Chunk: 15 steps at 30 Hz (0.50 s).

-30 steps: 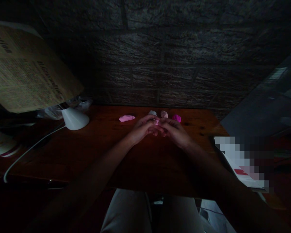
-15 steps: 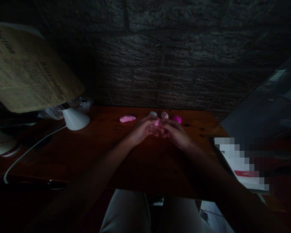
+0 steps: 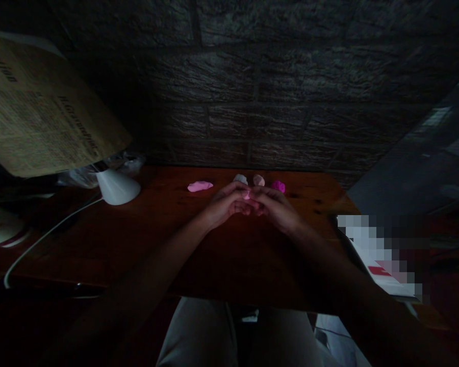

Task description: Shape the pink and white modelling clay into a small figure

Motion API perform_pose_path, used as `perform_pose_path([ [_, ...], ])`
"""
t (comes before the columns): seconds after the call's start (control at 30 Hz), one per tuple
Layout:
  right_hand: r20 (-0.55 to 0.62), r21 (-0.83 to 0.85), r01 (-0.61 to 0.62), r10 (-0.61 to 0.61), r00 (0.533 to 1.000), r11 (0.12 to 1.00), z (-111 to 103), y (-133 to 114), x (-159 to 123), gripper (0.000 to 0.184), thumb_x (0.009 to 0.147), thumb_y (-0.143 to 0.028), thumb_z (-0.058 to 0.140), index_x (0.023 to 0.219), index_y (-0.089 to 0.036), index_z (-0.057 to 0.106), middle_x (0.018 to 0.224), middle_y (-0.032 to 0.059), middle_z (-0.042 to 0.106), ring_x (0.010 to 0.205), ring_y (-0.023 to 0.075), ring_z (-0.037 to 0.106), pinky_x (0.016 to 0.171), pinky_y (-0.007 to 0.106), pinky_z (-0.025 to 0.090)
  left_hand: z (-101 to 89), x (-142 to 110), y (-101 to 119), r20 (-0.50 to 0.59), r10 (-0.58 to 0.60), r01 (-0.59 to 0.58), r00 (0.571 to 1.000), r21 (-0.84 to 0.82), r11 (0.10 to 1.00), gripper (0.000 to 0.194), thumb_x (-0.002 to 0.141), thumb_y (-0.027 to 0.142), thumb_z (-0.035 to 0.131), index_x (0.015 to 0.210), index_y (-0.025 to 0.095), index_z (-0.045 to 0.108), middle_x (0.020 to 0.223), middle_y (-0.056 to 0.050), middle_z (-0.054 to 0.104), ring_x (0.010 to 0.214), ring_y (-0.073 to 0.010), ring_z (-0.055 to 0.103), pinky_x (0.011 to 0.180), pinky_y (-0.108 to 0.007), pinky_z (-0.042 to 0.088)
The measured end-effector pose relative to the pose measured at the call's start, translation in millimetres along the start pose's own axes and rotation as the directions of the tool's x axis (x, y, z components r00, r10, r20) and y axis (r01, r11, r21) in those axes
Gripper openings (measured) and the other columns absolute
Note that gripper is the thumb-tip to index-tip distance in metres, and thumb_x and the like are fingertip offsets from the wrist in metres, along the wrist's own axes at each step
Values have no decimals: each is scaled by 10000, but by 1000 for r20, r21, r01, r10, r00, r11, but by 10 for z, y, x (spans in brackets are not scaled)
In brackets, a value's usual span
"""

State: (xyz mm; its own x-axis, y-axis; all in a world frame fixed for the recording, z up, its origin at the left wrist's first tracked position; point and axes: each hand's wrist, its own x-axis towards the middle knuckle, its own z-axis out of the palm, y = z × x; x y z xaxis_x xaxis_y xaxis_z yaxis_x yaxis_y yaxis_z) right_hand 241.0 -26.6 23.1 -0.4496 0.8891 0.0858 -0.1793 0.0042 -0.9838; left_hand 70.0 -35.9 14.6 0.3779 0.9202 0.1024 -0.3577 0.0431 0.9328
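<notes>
Between my two hands is a small piece of pink modelling clay (image 3: 247,195), pinched by the thumbs and fingers above the wooden table. My left hand (image 3: 229,203) closes on it from the left, my right hand (image 3: 271,204) from the right, with the fingertips meeting. Much of the piece is hidden by the fingers. Behind the hands lie a white lump (image 3: 240,178), partly covered by my left hand, a pale pink lump (image 3: 259,180) and a bright magenta lump (image 3: 278,186). Further left rests a longer pink lump of clay (image 3: 200,186).
A lamp with a white cone base (image 3: 118,188) and newsprint-patterned shade (image 3: 53,112) stands left, its white cable (image 3: 53,227) trailing forward. A white cup (image 3: 2,227) is at far left. A brick wall (image 3: 229,122) backs the wooden table (image 3: 156,219); a partly pixelated white item (image 3: 378,260) lies right.
The pink piece between my fingertips looks smaller, with more of it covered by the thumbs. Both hands stay in nearly the same place; the whole view shifts slightly.
</notes>
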Motion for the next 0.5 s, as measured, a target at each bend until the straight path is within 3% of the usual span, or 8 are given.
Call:
perform_pose_path([
  [0.5,17,36,5,-5,1000,999,58,-76,-14,280,715,-461,838,743,-200,739,617,-10,618,558,112,563,506,242,372,13,13,20,12,-11,12,1000,-119,993,244,759,299,724,938,191,598,729,-29,770,642,-171,731,603,-262,515],
])
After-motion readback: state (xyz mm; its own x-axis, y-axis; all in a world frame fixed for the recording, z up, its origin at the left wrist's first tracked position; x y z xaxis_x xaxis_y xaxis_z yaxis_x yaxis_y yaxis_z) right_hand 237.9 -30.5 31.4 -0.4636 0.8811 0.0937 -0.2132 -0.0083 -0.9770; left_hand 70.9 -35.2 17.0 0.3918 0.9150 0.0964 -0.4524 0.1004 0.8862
